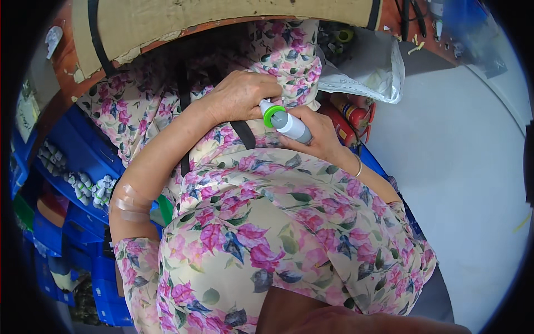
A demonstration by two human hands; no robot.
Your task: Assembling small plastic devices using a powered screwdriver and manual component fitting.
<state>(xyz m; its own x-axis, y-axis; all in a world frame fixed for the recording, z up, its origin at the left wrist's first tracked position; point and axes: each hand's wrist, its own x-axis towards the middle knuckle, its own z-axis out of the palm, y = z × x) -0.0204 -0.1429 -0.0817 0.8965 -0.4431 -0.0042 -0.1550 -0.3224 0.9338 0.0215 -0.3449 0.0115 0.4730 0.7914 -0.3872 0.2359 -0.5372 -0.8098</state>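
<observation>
Over my lap, my right hand (pixel 318 133) wraps round the grey-and-white barrel of a small cylindrical device (pixel 295 127) with a bright green ring. The device lies tilted, its grey end toward my right palm. My left hand (pixel 243 94) is closed at the narrower white end beyond the ring. Its fingertips are partly hidden, so I cannot make out its exact grip. Flower-patterned cloth lies beneath both hands.
A work table edge padded with tan cardboard (pixel 222 14) curves across the top. Blue bins (pixel 83 139) holding several white-and-grey pieces (pixel 89 188) stand at left. Red fire extinguishers (pixel 351 118) and a whitish plastic bag (pixel 367 75) sit beyond my right hand.
</observation>
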